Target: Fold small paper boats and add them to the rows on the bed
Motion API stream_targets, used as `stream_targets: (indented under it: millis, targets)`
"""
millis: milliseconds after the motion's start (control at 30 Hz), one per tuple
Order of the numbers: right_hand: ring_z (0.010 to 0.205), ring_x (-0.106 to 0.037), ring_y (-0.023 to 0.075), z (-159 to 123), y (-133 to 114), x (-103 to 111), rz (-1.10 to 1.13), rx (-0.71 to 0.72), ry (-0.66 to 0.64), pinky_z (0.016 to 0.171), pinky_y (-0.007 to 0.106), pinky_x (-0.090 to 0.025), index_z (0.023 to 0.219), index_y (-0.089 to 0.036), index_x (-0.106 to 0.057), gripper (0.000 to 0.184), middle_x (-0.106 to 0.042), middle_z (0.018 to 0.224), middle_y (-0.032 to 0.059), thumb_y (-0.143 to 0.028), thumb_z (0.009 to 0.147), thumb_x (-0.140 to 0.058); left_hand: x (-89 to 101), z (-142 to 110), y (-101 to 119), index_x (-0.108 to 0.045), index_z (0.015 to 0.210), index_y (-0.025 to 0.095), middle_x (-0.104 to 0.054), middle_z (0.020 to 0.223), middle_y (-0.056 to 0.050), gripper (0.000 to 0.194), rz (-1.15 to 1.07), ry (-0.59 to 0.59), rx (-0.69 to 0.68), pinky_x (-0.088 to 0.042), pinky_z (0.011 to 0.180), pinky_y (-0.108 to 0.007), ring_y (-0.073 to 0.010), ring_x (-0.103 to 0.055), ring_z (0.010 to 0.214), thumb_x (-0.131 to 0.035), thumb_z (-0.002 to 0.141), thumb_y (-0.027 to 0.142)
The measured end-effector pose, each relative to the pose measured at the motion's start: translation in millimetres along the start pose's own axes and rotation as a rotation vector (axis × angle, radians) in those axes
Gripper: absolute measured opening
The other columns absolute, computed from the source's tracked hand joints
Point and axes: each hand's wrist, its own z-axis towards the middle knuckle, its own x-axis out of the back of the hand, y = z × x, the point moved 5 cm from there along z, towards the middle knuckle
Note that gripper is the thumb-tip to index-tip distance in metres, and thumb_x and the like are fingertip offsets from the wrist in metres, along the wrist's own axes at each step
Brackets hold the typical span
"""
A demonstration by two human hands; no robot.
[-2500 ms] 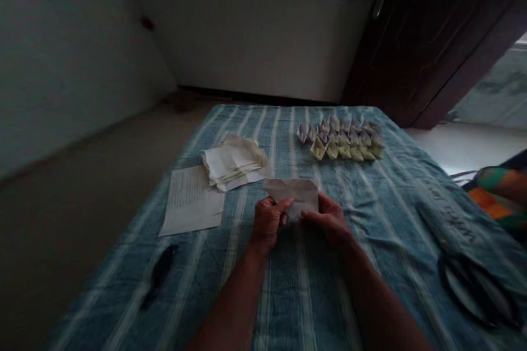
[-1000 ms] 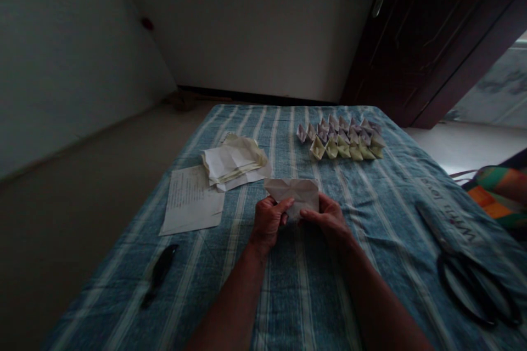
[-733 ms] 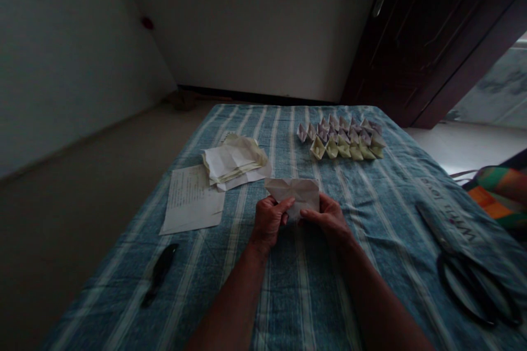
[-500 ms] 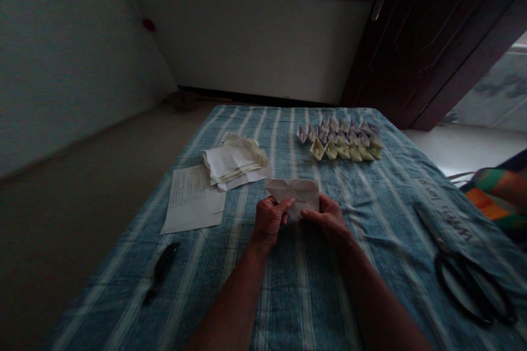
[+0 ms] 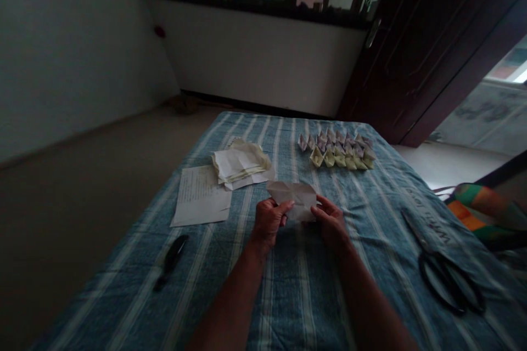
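Both my hands hold a pale, partly folded sheet of paper [image 5: 293,194] just above the blue striped cloth [image 5: 304,285]. My left hand [image 5: 268,222] pinches its near left edge with thumb and fingers. On its near right edge my right hand [image 5: 329,220] is closed the same way. Beyond the sheet, at the far side of the cloth, several small folded paper boats [image 5: 337,151] stand packed in rows, some yellowish, some lilac.
A loose pile of crumpled paper sheets [image 5: 241,164] and a flat printed sheet [image 5: 201,196] lie to the left. A dark pen [image 5: 171,260] rests near the left edge. Black-handled scissors [image 5: 442,271] lie at the right. A dark wooden door [image 5: 432,38] stands behind.
My hands and the folded sheet stay almost as they were. The camera has tilted up a little, so more of the window and doorway shows.
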Motion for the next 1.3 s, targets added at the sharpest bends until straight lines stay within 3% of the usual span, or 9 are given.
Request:
stream_targets:
  millis: [133, 500, 800, 1300]
  targets:
    - [0.052, -0.061, 0.0139, -18, -4, 7, -0.013, 0.083, 0.119, 0.05, 0.027, -0.05, 0.099, -0.019, -0.069, 0.043, -0.068, 0.065, -0.0015, -0.035, 0.061, -0.082, 6.3, -12, 3, -0.061, 0.054, 0.012, -0.052, 0.044, 0.003, 0.029, -0.021, -0.015, -0.003, -0.018, 0.035, -0.02, -0.0029, -0.033, 0.033, -0.08, 0.054, 0.035]
    - [0.046, -0.062, 0.0151, -59, -6, -7, -0.092, 0.089, 0.137, 0.049, 0.029, -0.05, 0.095, -0.016, -0.067, 0.043, -0.068, 0.062, -0.001, -0.039, 0.062, -0.082, 20.0, -34, -5, -0.062, 0.055, 0.012, -0.046, 0.038, 0.005, 0.029, -0.038, -0.131, 0.042, -0.019, 0.036, -0.02, -0.0039, -0.034, 0.032, -0.079, 0.055, 0.035]
    - [0.044, -0.061, 0.0159, -68, -7, -16, -0.059, 0.089, 0.124, 0.046, 0.028, -0.051, 0.092, -0.017, -0.065, 0.04, -0.064, 0.055, -0.0031, -0.034, 0.061, -0.082, 18.9, -34, -8, -0.059, 0.058, 0.013, -0.052, 0.044, 0.004, 0.035, -0.098, -0.164, 0.094, -0.022, 0.036, -0.019, -0.0046, -0.039, 0.033, -0.08, 0.055, 0.041]
    - [0.042, -0.06, 0.0143, -67, -10, -26, -0.08, 0.128, 0.206, 0.044, 0.027, -0.051, 0.093, -0.014, -0.064, 0.041, -0.064, 0.053, -0.003, -0.033, 0.06, -0.082, 23.7, -26, -11, -0.054, 0.057, 0.015, -0.046, 0.042, 0.007, 0.037, -0.243, -0.129, 0.102, -0.02, 0.035, -0.018, -0.0036, -0.038, 0.033, -0.08, 0.055, 0.04]
